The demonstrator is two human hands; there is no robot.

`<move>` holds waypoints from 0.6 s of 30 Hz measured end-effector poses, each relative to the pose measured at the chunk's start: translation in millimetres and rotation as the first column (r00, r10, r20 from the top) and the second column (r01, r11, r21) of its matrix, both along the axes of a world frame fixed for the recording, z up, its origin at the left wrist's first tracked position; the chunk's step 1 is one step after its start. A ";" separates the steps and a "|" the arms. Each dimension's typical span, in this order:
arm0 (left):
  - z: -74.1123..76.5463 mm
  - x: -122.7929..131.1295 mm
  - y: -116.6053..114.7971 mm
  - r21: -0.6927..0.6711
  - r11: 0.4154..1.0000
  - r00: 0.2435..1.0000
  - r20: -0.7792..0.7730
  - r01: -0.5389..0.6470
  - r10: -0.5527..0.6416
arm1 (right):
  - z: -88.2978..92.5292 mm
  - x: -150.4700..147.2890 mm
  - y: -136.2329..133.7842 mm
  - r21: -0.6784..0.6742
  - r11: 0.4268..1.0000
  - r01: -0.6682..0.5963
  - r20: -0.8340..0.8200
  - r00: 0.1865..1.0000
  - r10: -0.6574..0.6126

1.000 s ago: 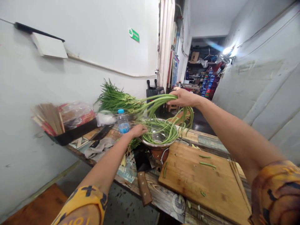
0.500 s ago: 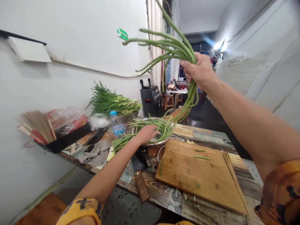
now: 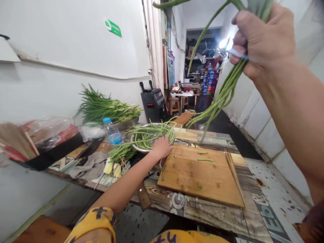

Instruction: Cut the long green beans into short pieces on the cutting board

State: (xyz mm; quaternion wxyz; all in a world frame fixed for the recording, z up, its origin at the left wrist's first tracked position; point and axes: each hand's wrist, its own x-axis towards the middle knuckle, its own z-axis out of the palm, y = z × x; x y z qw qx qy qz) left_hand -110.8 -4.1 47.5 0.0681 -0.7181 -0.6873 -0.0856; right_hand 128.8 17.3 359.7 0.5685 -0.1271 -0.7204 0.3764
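Note:
My right hand (image 3: 265, 40) is closed around a bunch of long green beans (image 3: 225, 89), raised high at the upper right. Their lower ends hang down toward the table, and their tops run out of view. My left hand (image 3: 161, 147) is at the near right rim of a metal basin (image 3: 141, 149), its fingers curled over the edge. More long beans (image 3: 145, 132) lie tangled in this basin. A wooden cutting board (image 3: 202, 177) beside it carries a few short bean pieces (image 3: 205, 160). The wooden handle of a knife (image 3: 144, 197) sticks out past the table's front edge.
Thin wooden skewers (image 3: 234, 175) lie along the board's right side. Left of the basin are cut beans (image 3: 122, 152), a water bottle (image 3: 113, 132), a grey cloth (image 3: 89, 165) and a heap of green chives (image 3: 106, 106). A black speaker (image 3: 153, 103) stands behind the table.
My right hand has lifted the bean bunch up and to the right, drawing its ends out of the basin. My left hand has shifted right, from over the beans to the rim. The view has turned right.

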 end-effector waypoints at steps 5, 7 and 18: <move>39.0 19.5 -16.5 0.158 0.987 1.000 0.010 -0.006 0.004 | -63.1 14.6 -19.1 -0.142 0.978 0.150 -0.183 0.967 -0.175; 57.7 26.0 -20.3 0.214 0.977 0.994 0.101 0.010 -0.032 | -95.0 13.7 -24.9 -0.236 0.966 0.106 -0.196 0.968 -0.154; 118.1 84.7 -18.9 0.165 0.912 0.116 0.968 0.375 -0.222 | -226.7 -30.6 -40.3 -0.438 0.888 0.141 0.074 0.990 -0.121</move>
